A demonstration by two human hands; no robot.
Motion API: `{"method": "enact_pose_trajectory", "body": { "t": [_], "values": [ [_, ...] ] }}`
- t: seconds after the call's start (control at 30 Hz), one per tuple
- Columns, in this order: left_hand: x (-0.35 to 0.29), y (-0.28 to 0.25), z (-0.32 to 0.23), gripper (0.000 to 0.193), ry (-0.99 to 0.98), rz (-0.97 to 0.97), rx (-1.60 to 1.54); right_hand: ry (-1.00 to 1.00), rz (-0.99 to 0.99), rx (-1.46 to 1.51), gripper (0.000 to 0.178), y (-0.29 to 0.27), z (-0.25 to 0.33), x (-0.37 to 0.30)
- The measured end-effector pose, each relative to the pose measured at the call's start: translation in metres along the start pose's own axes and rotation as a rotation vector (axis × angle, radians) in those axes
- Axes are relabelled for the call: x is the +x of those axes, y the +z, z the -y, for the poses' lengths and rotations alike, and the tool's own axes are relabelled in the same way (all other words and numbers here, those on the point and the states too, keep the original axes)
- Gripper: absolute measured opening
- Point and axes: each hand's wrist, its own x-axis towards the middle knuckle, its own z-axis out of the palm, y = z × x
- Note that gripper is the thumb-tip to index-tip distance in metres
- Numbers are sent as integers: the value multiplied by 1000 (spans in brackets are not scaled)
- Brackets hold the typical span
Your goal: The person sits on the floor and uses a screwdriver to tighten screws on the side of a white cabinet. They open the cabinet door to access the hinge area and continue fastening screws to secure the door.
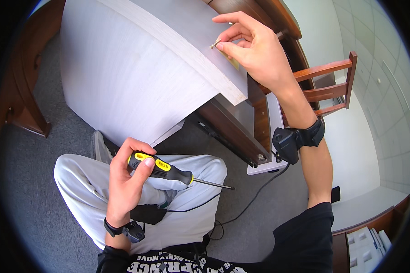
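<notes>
My left hand [128, 175] is closed round the black and yellow handle of a screwdriver [175, 174], whose metal shaft points right over my lap. Raised at the upper middle, my right hand [255, 48] pinches a small metal screw [213, 45] between thumb and forefinger. The screw is held above the top of a pale wood-grain cabinet [141, 77]. Partly hidden behind my right fingers is a small yellowish patch [234, 63] on that top. Below the cabinet's near corner, a drawer [241, 132] with dark and white panels stands pulled out.
A wooden chair [325, 70] stands to the right. Dark brown wooden furniture [25, 82] is at the far left. A black cable [255, 198] runs from the device on my right wrist down to the grey carpet [264, 218]. My crossed legs take up the lower middle.
</notes>
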Motion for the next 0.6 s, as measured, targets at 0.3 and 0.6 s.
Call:
{"method": "enact_pose_trajectory", "body": {
  "t": [0.3, 0.6],
  "values": [
    [0, 7, 7, 12, -12, -22, 54, 35, -102, -166, 33, -47, -1, -80],
    [7, 14, 33, 23, -18, -58, 184, 305, -192, -142, 23, -51, -46, -221]
  ]
}}
